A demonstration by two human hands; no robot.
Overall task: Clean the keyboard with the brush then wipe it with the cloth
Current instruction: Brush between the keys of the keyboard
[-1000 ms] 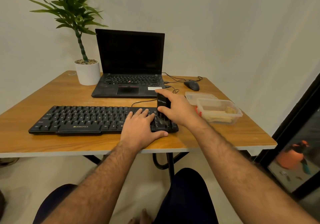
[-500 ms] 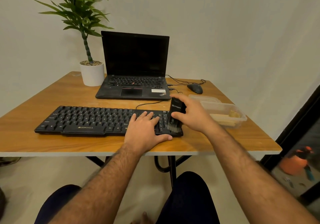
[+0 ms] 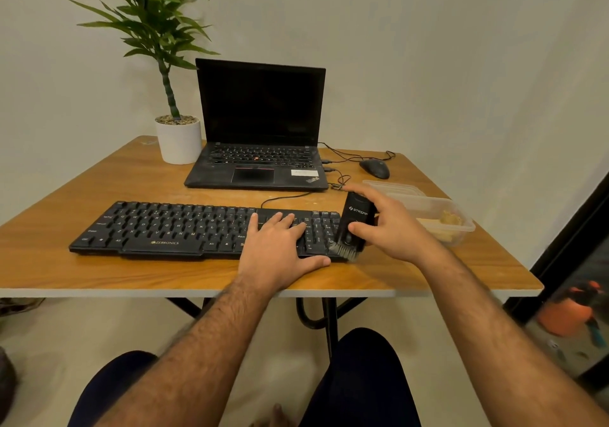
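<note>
A black keyboard (image 3: 171,229) lies along the front of the wooden table (image 3: 99,275). My left hand (image 3: 280,245) rests flat on its right part, fingers straight on the keys, thumb by the front edge. My right hand (image 3: 392,229) grips a black brush (image 3: 354,225) with grey bristles, held tilted at the keyboard's right end. The bristles touch the keyboard's front right corner. A yellowish cloth (image 3: 449,220) lies inside a clear plastic container (image 3: 461,229) just right of my right hand.
An open black laptop (image 3: 260,149) stands behind the keyboard, with a white potted plant (image 3: 178,140) to its left. A black mouse (image 3: 374,168) and cables lie at the back right. A clear lid (image 3: 392,187) sits behind the container. The table edge runs right of the container.
My right hand has drawn the brush rightward and toward the front, from the number keys to the keyboard's right corner. My left hand has stayed on the keys.
</note>
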